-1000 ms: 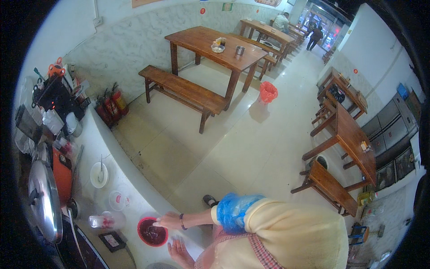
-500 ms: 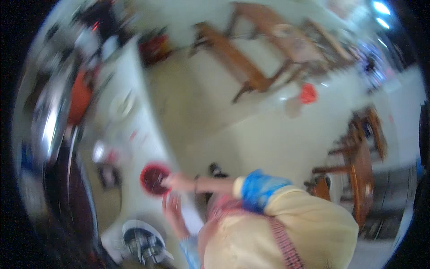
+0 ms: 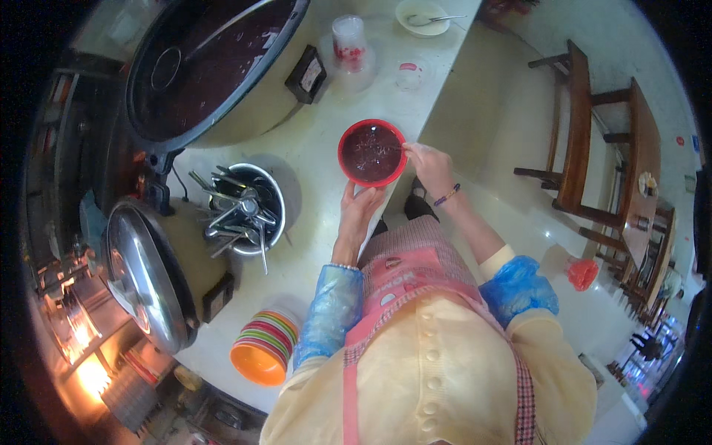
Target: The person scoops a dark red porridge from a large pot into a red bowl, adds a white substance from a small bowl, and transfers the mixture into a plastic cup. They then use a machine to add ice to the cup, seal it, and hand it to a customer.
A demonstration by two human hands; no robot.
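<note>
A red bowl of dark red liquid with pale bits sits near the counter's right edge. My left hand grips its lower rim, thumb and fingers pressed to it. At the bowl's right side, my right hand pinches what looks like a thin spoon handle dipping into the liquid; the spoon's head is hidden. Just left of my left hand, a steel container holds several spoons or ladles. Above the bowl stand a clear cup with red bits and a clear lid.
A large pot of dark liquid and a lidded pot line the left. Stacked colourful bowls sit lower on the white counter. A white bowl is at the back. Benches, tables and a red bin stand right.
My view has swung down and round onto the counter, bringing the pots and utensils into fuller view. My left hand has moved onto the red bowl's rim; my right stays at it.
</note>
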